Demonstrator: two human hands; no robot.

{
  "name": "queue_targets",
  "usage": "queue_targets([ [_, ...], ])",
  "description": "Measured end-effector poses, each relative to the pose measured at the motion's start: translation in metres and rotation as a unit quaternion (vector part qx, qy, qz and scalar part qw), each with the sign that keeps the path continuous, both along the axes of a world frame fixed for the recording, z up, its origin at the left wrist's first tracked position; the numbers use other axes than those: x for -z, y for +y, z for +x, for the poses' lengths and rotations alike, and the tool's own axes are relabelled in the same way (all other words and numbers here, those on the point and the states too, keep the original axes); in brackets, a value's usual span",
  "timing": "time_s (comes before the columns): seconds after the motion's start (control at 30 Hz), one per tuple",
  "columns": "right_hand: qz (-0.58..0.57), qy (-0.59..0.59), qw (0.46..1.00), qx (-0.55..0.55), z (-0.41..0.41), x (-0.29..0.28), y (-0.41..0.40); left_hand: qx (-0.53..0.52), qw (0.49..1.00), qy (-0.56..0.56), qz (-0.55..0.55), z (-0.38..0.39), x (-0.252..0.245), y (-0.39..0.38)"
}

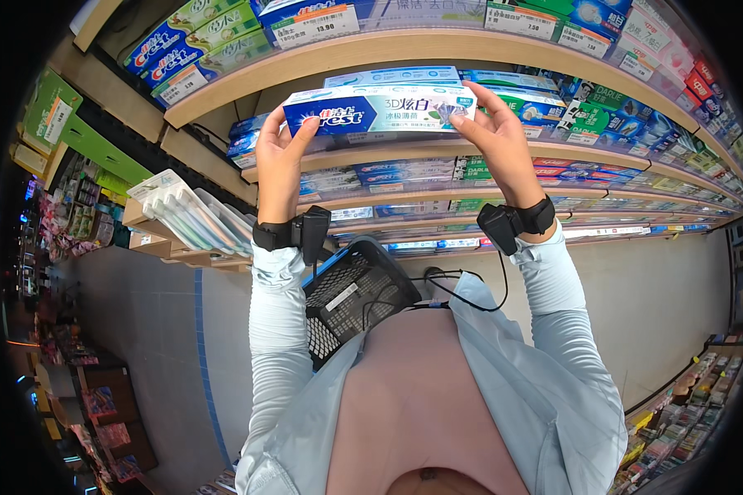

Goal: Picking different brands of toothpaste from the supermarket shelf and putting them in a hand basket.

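My left hand point(288, 145) and my right hand point(498, 139) grip a blue and white Crest toothpaste box point(378, 114) by its two ends. Both thumbs press on its front face, and the box lies level, long side towards me. Just behind it is a similar toothpaste box point(393, 75); whether that one is held too or rests on the shelf, I cannot tell. The pair is at the front of a wooden shelf point(371, 151) stocked with toothpaste. Each wrist wears a black strapped device.
An upper shelf edge point(347, 62) juts out above the hands. Toothbrush packs point(186, 210) hang at the left end. On the floor below stands a black shopping basket point(359, 291), with cables point(477, 304) dangling nearby. Another goods display point(681, 427) lines the lower right.
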State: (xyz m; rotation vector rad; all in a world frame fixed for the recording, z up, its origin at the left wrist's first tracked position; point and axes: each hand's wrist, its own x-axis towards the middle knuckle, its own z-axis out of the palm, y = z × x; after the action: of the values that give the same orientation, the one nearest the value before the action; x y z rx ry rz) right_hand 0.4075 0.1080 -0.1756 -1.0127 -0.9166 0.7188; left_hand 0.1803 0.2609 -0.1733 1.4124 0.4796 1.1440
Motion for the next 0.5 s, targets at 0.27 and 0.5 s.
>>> queue_targets([
  [0.27, 0.048, -0.112, 0.991, 0.064, 0.033, 0.008, 0.038, -0.019, 0.999, -0.009, 0.038, 0.025, 0.0, 0.026],
  [0.5, 0.016, -0.285, 0.943, 0.168, 0.056, 0.008, 0.051, -0.027, 0.998, 0.002, 0.062, 0.042, 0.005, 0.036],
])
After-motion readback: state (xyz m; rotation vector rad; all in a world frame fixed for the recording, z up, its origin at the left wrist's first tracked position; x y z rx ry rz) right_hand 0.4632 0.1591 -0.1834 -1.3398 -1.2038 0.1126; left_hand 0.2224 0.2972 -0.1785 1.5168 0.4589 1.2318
